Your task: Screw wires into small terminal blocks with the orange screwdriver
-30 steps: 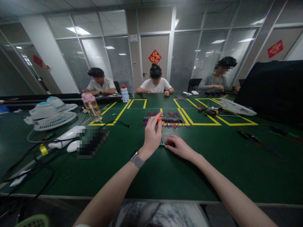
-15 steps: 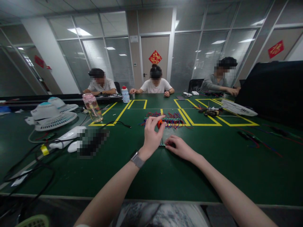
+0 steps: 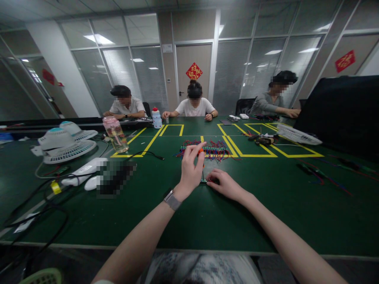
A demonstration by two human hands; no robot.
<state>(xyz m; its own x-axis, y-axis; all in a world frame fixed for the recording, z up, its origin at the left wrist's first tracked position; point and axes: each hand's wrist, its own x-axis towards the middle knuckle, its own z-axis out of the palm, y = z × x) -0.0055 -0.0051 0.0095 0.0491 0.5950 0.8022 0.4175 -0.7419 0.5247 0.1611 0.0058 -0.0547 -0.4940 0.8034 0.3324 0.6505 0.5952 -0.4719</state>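
My left hand (image 3: 190, 167) is closed around the orange handle of a screwdriver (image 3: 201, 151), mostly covered by the fingers. The screwdriver stands upright, its thin dark shaft pointing down at a small green circuit board (image 3: 203, 181) on the table. My right hand (image 3: 222, 184) rests on the table and pinches the board's right end, where a bit of red wire shows; most of the board is hidden under the fingers. Just beyond my hands lies a row of green circuit boards (image 3: 217, 149) with many red and blue wires.
On the left of the green table (image 3: 189, 221) are white fans (image 3: 69, 146), a pink-capped bottle (image 3: 116, 134), a mouse (image 3: 93, 183) and black cables. At right are pliers-like tools (image 3: 262, 140), wired boards (image 3: 310, 170) and a dark screen (image 3: 340, 114). Three people sit opposite.
My left fingers have shifted slightly around the screwdriver handle, with less of the orange showing between them. My right hand and the board stay in place.
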